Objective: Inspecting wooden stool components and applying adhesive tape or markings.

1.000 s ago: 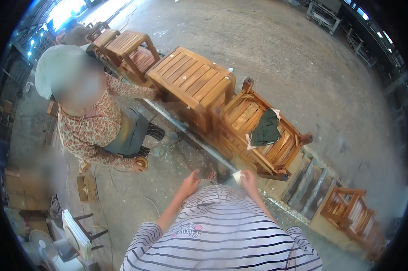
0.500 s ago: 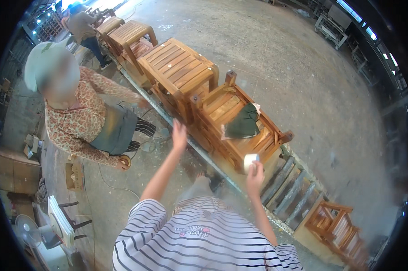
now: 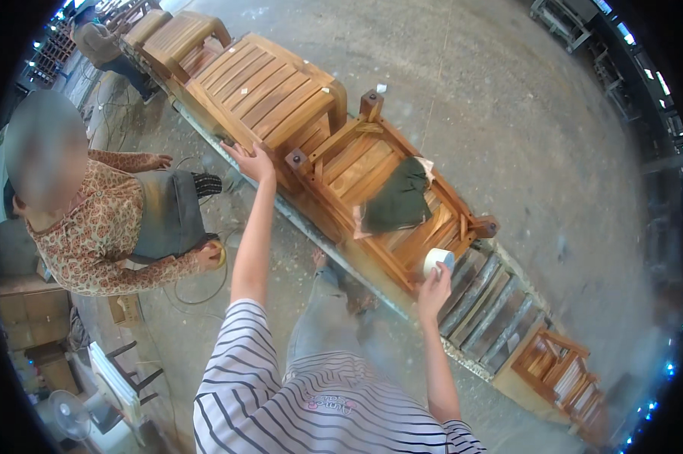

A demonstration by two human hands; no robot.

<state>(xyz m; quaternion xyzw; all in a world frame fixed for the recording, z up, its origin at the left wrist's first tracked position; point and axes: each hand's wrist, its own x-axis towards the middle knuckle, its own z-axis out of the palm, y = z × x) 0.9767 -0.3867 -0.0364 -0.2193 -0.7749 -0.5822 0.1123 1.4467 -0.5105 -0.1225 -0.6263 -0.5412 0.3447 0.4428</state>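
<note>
My left hand reaches forward and rests on the near edge of a slatted wooden table. Fingers are spread on the wood. My right hand holds a small white roll, like tape, against the front rail of an upturned wooden chair. A dark green cloth lies on that chair's slats. The furniture stands in a row on a long roller track.
A person in a patterned shirt and grey apron sits at the left, close to the track. Another person stands far back left. More wooden furniture sits at lower right. A white fan and stool are at lower left.
I have moved closer to the furniture row. My left hand went from mid-air onto the table's edge. My right hand carried the white roll down to the chair's rail.
</note>
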